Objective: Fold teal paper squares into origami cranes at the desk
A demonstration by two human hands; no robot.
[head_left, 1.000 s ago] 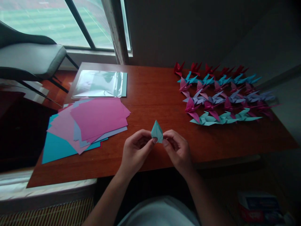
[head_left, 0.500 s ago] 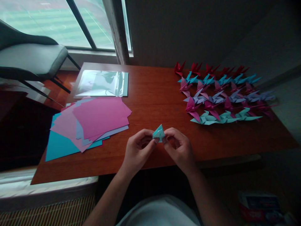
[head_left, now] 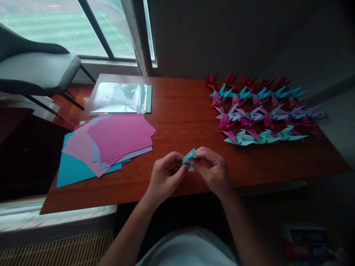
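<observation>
Our left fingers [head_left: 174,157] and right fingers [head_left: 204,153], nearly closed, pinch folded mint paper [head_left: 189,156] between them, its creases unclear to us.

You are facing a reddish-brown wooden surface [head_left: 177,114]. On your left it is carrying a fanned pile of pink, lilac and blue paper sheets [head_left: 122,136], and a shiny packet [head_left: 116,98] is lying just beyond them. On your right, folded paper birds [head_left: 255,115] are standing in six rows, red farthest, mint nearest.
</observation>
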